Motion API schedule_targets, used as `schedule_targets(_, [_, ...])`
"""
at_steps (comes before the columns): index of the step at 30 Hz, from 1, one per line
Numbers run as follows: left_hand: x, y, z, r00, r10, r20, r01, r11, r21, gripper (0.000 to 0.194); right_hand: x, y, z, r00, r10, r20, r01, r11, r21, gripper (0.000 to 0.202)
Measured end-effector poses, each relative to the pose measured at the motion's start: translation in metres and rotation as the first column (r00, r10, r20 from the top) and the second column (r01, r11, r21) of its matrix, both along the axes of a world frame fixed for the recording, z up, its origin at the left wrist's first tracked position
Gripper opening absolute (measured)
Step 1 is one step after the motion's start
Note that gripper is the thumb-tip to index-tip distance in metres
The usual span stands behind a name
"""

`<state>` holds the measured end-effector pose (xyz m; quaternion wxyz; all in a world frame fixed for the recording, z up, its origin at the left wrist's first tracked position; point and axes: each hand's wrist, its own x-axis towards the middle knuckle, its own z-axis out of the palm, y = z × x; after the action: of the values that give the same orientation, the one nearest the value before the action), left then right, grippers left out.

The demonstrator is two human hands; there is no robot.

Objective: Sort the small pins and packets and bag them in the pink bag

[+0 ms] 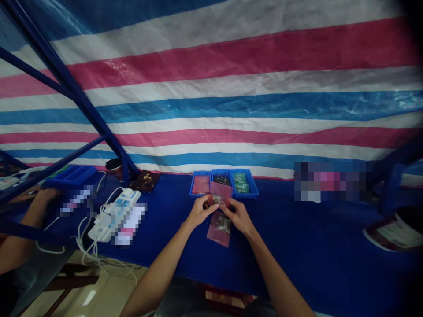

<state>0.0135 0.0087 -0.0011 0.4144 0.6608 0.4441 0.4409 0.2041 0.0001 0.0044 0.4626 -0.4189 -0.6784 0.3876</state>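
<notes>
Between my hands is a small pink see-through plastic bag [220, 191] with small parts in its lower end. My left hand [202, 211] pinches its left side, thumb toward the middle. On its right side, my right hand [240, 215] grips it in the same way. A second pink bag [219, 235], with small metal-looking parts inside, lies on the blue table just below my hands. Right behind stand three blue bins: the left bin holds pink bags [200, 184], the middle one dark small parts [221, 180], the right one green-and-white pieces [240, 182].
To the left lie a white power strip [115, 213] with loose cables and a brown packet [144, 180]. A co-worker's hand [44, 198] is at far left near a blue tray [71, 176]. A round tub [396, 231] stands at right. Blue frame bars [92, 119] slant at left before a striped tarp.
</notes>
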Motion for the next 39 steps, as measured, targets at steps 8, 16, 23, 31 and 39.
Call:
schedule_targets(8, [-0.0008,-0.0006,0.0055,1.0,-0.02,-0.019,0.021,0.999,0.042,0.037,-0.0015,0.0027,-0.0065,1.0,0.007,-0.027,-0.009,0.997,-0.073,0.039])
schedule_targets(16, [-0.0002,-0.0005,0.0029,1.0,0.016,-0.019,-0.015,1.0,0.02,0.042,0.0,0.0013,-0.0042,0.999,0.033,-0.039,-0.035,0.998,-0.052,0.033])
schedule_targets(23, [-0.0015,0.0,0.0035,0.998,-0.021,-0.059,0.024,0.998,0.054,0.041,-0.0022,0.0003,-0.0037,0.999,0.025,-0.022,-0.026,0.997,-0.07,0.035])
schedule_targets(31, [-0.0009,-0.0003,0.0034,1.0,0.008,-0.014,-0.008,1.0,0.021,0.036,0.001,0.0005,-0.0027,0.994,-0.018,-0.103,0.004,0.991,-0.131,0.039])
schedule_targets(39, [-0.0013,0.0001,0.0048,1.0,0.009,-0.029,-0.008,0.999,0.036,0.036,0.0002,0.0019,-0.0047,0.995,-0.017,-0.098,0.003,0.99,-0.142,0.043])
